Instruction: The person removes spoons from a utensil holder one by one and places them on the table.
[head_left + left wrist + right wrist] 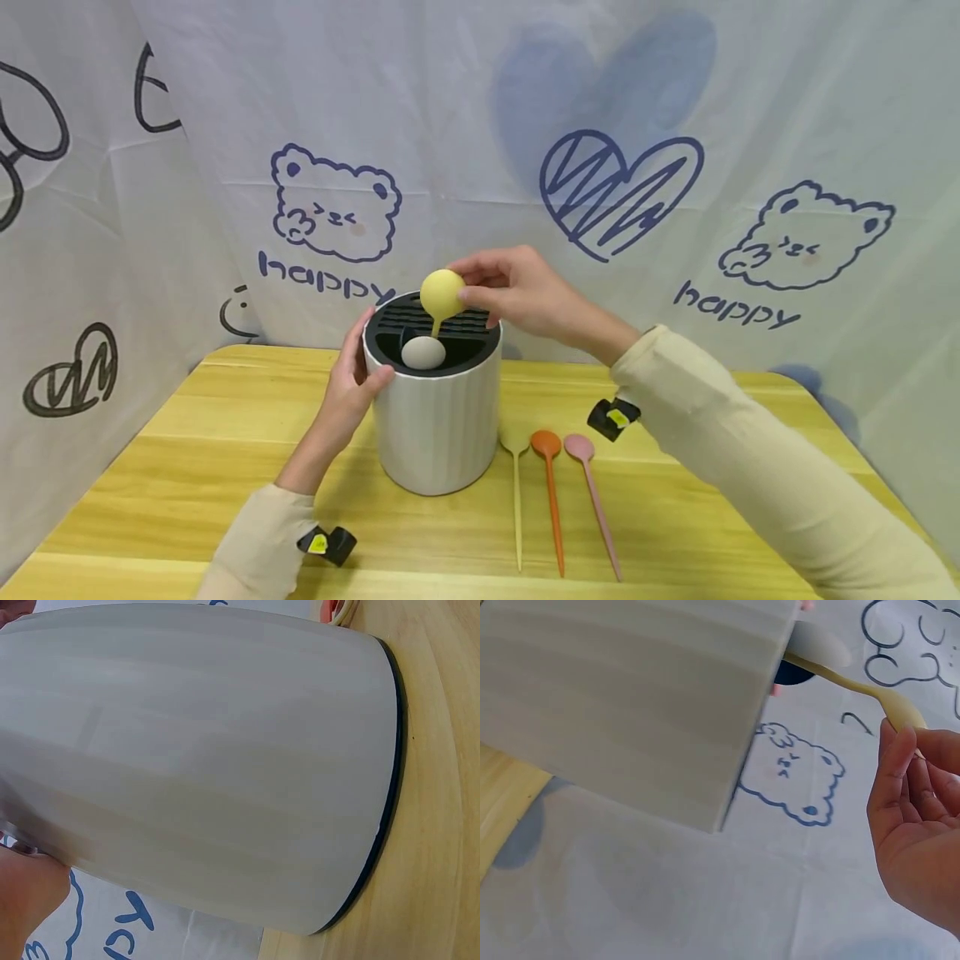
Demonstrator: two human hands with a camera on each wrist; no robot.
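Note:
A white ribbed utensil holder with a black slotted top stands upright on the table; its wall fills most of the left wrist view. My left hand grips its left side near the rim, thumb toward the front. Over the opening, my right hand pinches a yellow spoon by its bowl, handle pointing down. The right wrist view shows this spoon with its handle passing behind the holder's rim, its lower end hidden. A whitish spoon stands in the front compartment, bowl up.
Right of the holder, three spoons lie side by side on the wooden table: a pale yellow one, an orange one and a pink one. A white printed cloth hangs behind the table.

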